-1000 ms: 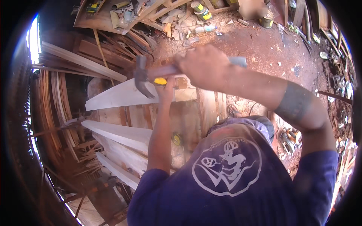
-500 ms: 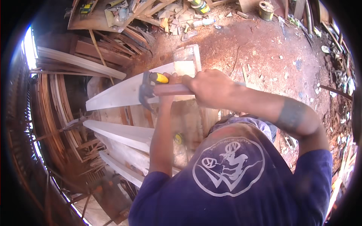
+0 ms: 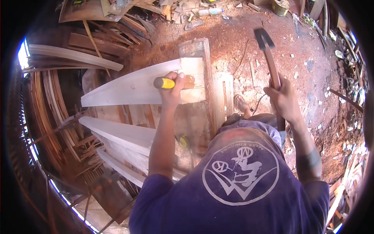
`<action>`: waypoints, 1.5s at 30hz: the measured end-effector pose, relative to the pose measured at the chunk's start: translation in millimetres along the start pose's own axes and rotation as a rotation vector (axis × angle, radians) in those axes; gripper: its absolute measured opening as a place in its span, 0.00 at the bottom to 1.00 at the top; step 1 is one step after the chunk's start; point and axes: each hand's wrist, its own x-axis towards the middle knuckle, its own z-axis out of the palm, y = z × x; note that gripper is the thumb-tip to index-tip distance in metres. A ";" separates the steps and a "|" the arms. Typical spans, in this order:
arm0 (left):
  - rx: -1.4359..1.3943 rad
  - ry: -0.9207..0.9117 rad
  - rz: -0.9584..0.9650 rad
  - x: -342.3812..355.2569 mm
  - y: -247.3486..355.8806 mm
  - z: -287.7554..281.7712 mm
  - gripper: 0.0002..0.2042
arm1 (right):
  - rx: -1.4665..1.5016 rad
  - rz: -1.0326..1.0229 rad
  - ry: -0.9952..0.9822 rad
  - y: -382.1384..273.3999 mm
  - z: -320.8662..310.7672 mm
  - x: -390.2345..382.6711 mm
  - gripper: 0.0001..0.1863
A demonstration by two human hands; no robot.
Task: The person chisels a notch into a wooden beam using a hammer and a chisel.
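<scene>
My left hand [image 3: 173,93] is closed round a chisel with a yellow and black handle [image 3: 168,83]. It rests over the right end of a long pale board [image 3: 124,86], beside a small brown cut patch [image 3: 189,81]; the chisel's tip is hard to make out. Well off to the right, my right hand [image 3: 284,100] grips the wooden handle of a hammer [image 3: 271,64]. Its dark metal head points away from me, apart from the chisel and the board.
More pale boards [image 3: 117,130] lie across the workbench [image 3: 196,121], with a yellow tape measure [image 3: 183,141] near them. Stacked timber [image 3: 50,113] fills the left side. Offcuts [image 3: 183,9] and a plastic bottle [image 3: 210,11] lie on the far floor. A sandalled foot [image 3: 242,104] shows beside the bench.
My right hand has swung the hammer away from the chisel handle, out to the right and up. My left hand stays on the chisel at the board.
</scene>
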 end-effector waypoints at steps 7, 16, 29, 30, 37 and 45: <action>0.060 0.166 0.169 -32.1 9.9 19.8 0.12 | 0.171 0.123 0.048 63.6 -4.2 -16.3 0.07; -0.056 0.248 0.019 28.6 62.7 24.0 0.14 | 0.227 0.132 0.170 58.5 -34.0 -13.2 0.08; -0.026 0.158 0.177 1.6 8.1 10.3 0.15 | -0.307 -0.218 0.079 -5.1 -0.4 -4.5 0.10; -0.027 0.155 0.189 1.9 11.1 11.2 0.15 | -0.372 -0.377 0.033 -12.5 -1.2 0.1 0.09; -0.091 0.184 0.095 -1.9 14.2 -1.2 0.15 | -0.142 -1.157 -0.056 -208.2 -16.7 -40.0 0.09; -0.030 0.216 0.167 -0.9 5.6 10.3 0.13 | -0.892 -0.878 -0.166 -138.4 58.3 -6.1 0.19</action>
